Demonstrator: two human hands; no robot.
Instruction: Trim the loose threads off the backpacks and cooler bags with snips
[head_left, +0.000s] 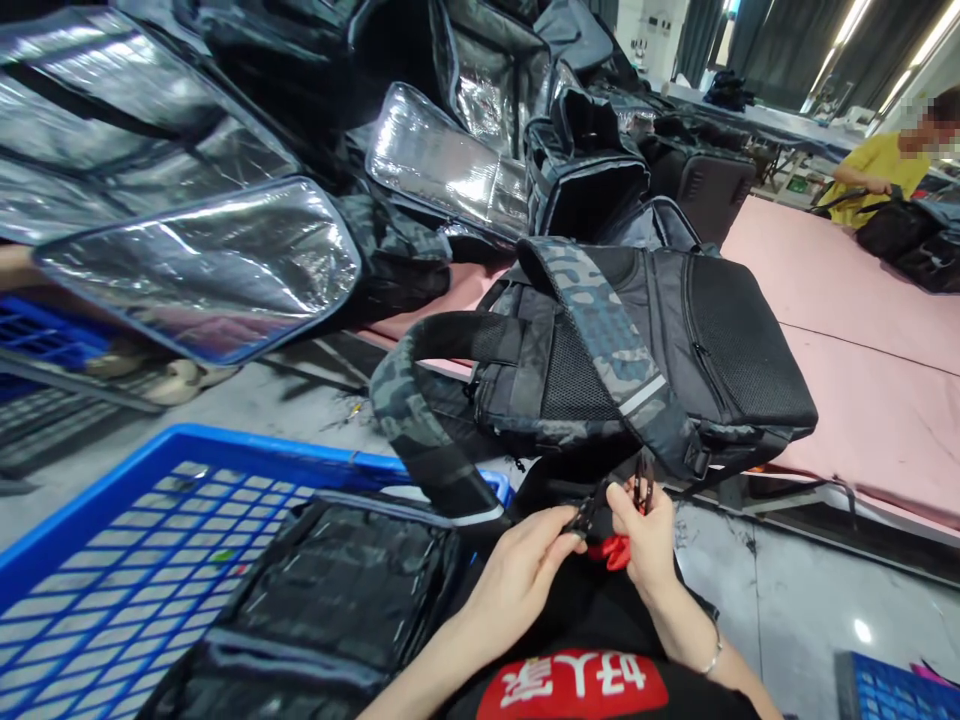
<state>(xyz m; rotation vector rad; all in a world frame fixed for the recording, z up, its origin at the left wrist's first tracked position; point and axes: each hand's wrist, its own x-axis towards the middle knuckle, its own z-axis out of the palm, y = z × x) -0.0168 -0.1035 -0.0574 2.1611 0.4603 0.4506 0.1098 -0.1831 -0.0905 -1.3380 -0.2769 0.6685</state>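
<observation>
A black backpack (577, 370) with camouflage shoulder straps lies in front of me, its mesh back panel facing up. Just below its near edge, my left hand (529, 555) pinches a dark strap end (590, 512). My right hand (645, 530) is closed beside it, its thumb against the same strap end. Between its fingers are dark, slim, two-pronged thread snips (643, 485), pointing up. A red piece (616, 552) hangs under the hands; its kind is unclear. One camouflage shoulder strap (405, 390) loops down to the left, towards the crate.
A blue plastic crate (172, 440) at the left holds a folded black bag (337, 580). Silver-lined bags (450, 150) are piled behind. The pink tabletop (847, 350) extends right, where a person in yellow (870, 165) handles another bag. A second blue crate (892, 690) stands lower right.
</observation>
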